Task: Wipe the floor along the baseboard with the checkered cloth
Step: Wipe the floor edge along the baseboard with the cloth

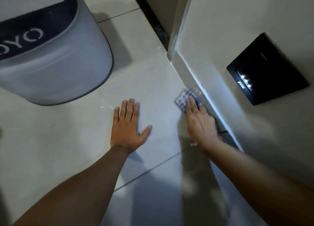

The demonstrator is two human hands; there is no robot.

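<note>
The checkered cloth (184, 98), blue and white, lies bunched on the pale floor tile right against the baseboard (180, 69). My right hand (200, 122) presses down on it, fingers over its near half, so only the far part shows. The baseboard runs diagonally from the wall corner down toward the right. My left hand (129, 125) rests flat on the floor tile (144, 82) to the left of the cloth, fingers spread, holding nothing.
A grey rounded appliance (56, 69) with a dark top marked with letters stands on the floor at the left. A black switch panel (266, 69) with small lit dots sits on the wall at right. A dark gap (153, 19) runs beside the wall corner. White specks (193, 144) lie near my right wrist.
</note>
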